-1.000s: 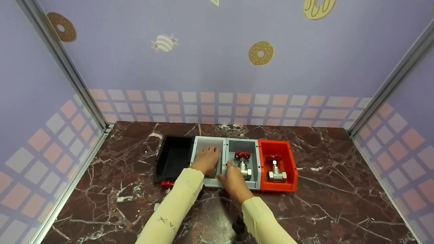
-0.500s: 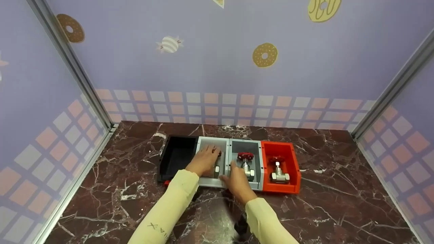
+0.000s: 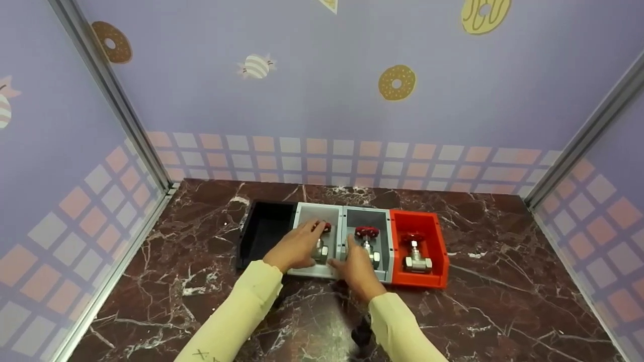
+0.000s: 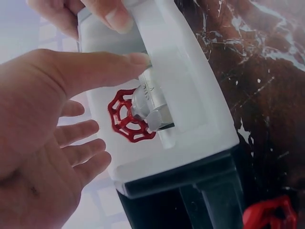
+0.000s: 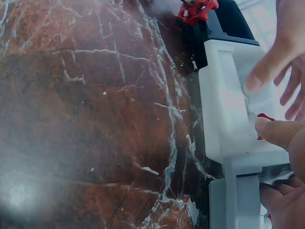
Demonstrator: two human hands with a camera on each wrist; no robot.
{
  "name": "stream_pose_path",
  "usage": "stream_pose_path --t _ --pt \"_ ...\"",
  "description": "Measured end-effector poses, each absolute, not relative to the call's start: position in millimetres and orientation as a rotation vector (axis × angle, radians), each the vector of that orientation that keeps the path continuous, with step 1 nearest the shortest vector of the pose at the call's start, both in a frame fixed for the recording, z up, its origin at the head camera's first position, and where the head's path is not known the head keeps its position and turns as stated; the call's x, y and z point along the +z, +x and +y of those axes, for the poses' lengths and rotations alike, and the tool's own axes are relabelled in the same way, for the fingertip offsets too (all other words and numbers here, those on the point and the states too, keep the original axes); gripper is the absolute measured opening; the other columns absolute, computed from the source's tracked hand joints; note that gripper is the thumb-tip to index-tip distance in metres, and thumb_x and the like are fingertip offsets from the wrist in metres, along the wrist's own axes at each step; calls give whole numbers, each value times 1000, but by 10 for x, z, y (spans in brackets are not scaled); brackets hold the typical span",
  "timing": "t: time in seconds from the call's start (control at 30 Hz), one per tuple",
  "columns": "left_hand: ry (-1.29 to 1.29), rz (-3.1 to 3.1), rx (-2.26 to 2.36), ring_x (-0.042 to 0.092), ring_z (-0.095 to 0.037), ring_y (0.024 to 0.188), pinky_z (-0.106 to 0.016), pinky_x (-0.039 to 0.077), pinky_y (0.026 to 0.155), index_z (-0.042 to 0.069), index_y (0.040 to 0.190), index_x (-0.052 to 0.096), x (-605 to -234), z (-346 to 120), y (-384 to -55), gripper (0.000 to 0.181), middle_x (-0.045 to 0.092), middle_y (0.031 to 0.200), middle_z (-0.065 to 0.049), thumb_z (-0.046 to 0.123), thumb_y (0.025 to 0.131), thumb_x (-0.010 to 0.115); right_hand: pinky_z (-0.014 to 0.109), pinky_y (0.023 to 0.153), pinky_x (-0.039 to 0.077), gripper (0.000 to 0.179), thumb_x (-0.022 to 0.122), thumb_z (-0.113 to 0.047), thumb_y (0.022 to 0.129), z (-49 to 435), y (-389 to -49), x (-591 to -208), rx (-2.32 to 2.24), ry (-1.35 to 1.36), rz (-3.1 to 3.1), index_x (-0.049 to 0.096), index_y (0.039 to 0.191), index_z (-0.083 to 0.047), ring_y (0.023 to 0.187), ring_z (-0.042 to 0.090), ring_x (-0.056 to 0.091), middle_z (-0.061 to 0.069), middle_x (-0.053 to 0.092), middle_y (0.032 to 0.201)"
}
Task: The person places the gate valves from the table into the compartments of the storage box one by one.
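A needle valve with a red handwheel (image 4: 131,117) stands in the white bin (image 3: 308,213). My left hand (image 3: 294,246) hovers over that bin's left side, fingers spread; in the left wrist view its thumb (image 4: 105,69) overlaps the end of the valve's metal body (image 4: 152,95). With thumb and fingers on either side, my right hand (image 3: 359,266) grips the wall between the white bin and the grey bin (image 3: 366,213). Its thumb (image 5: 276,131) lies on the white bin's side. Behind that hand, a second red-wheeled valve (image 3: 367,232) stands in the grey bin.
A red-orange bin (image 3: 437,251) at the row's right end holds another valve (image 3: 416,261). The black bin (image 3: 269,231) forms the left end. One more red handwheel (image 4: 271,214) shows in front of it. All sit on a marbled tabletop (image 3: 503,281) before patterned walls.
My left hand has drawn back to the left from over the white bin, bringing the valve there into sight. The right hand keeps its place at the wall between the bins.
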State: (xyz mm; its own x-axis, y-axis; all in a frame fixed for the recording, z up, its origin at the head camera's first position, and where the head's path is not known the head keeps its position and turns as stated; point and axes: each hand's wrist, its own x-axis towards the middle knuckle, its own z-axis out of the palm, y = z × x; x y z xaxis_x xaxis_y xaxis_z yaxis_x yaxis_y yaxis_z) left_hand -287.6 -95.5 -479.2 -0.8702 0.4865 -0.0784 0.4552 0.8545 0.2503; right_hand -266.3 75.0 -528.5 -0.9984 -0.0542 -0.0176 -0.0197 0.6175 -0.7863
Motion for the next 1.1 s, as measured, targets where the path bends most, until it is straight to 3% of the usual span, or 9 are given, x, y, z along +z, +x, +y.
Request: stream_pose_path --t 0.3,0.87,1.1 --pt "809 2906 386 35 -34 141 -50 35 112 4 150 31 -4733 -1187 -2668 88 33 154 -18 16 77 80 49 107 41 92 79 -23 80 690 -2683 -5139 -1402 -123 2890 25 149 6 133 38 45 27 42 146" --pt "875 2988 437 49 -34 128 -50 41 105 8 138 47 -4791 -1542 -2289 70 49 140 -14 28 79 79 46 108 41 81 71 -26 87 360 -2586 -5070 -1438 -390 2905 29 149 4 134 36 46 25 42 147" --pt "826 3046 479 48 -33 129 -52 40 106 5 135 50 -4840 -1726 -2134 68 50 139 -14 35 80 77 45 107 42 64 68 -23 90 244 -2551 -5093 -1414 -480 2912 41 143 2 130 34 50 22 50 142"
